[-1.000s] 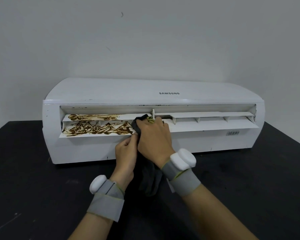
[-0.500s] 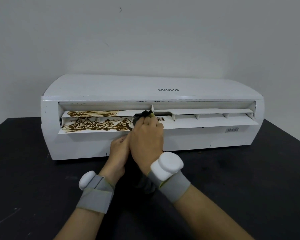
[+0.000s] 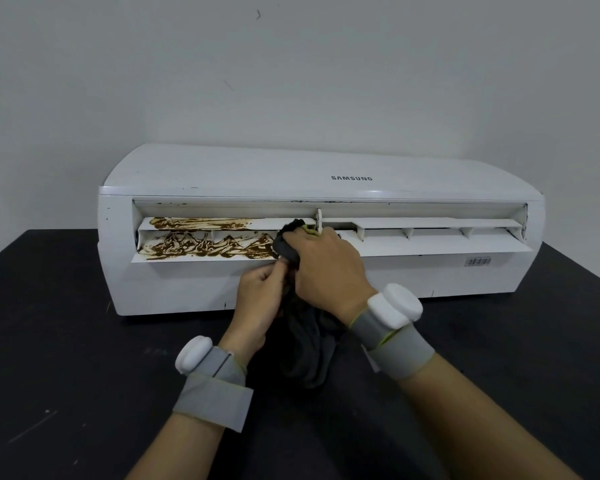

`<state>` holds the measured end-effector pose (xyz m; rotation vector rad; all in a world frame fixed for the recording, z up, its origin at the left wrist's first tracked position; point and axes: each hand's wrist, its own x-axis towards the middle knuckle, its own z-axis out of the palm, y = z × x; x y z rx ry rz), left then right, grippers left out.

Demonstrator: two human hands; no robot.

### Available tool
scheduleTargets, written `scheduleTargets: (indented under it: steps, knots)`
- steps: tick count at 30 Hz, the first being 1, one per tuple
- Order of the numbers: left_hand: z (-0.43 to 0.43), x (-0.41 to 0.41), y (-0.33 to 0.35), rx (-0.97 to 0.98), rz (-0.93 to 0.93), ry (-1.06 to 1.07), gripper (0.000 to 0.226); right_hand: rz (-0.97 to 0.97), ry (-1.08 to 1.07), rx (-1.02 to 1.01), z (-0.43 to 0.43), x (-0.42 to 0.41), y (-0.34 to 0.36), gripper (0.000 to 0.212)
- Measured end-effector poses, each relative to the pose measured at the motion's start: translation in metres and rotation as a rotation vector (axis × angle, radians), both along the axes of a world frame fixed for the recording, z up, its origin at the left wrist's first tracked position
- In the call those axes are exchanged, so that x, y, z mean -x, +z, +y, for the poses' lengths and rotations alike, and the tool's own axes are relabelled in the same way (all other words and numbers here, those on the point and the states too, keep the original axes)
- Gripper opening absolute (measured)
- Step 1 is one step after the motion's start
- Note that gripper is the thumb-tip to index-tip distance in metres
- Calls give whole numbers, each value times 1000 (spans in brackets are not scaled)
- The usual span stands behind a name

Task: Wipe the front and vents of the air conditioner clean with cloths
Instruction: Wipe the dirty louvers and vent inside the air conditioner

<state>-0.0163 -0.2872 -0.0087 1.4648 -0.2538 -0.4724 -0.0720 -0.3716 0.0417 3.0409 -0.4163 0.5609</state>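
Observation:
A white air conditioner (image 3: 222,171) lies on a black table (image 3: 49,341). Brown grime (image 3: 205,247) streaks the left half of its open vent flaps; the right half of the flaps (image 3: 430,245) looks white. My right hand (image 3: 326,265) grips a bunched dark grey cloth (image 3: 286,249) and presses it on the flaps near the middle, at the right end of the grime. My left hand (image 3: 260,299) pinches the same cloth just below the flap edge. The rest of the cloth hangs down to the table between my wrists.
A plain grey wall (image 3: 291,81) stands right behind the unit. Both wrists carry grey bands with white sensor pods. A barcode sticker (image 3: 478,261) sits at the lower right of the unit's front. Bare black tabletop lies to the left and right of my arms.
Both hands stay bunched on the cloth at the middle of the vent, the right hand having rubbed slightly left and back. The grime on the left looks unchanged.

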Motion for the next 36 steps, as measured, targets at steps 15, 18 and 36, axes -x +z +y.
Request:
scheduleTargets:
  steps: [15, 18, 36]
  knots:
    - [14, -15, 4, 174, 118, 46, 45, -44, -16, 17, 5, -11, -9, 45]
    - [14, -16, 0, 194, 127, 71, 47, -66, 118, -109, -9, 5, -12, 55]
    - [6, -16, -11, 251, 88, 140, 39, -16, 176, -119, -13, 2, 2, 30]
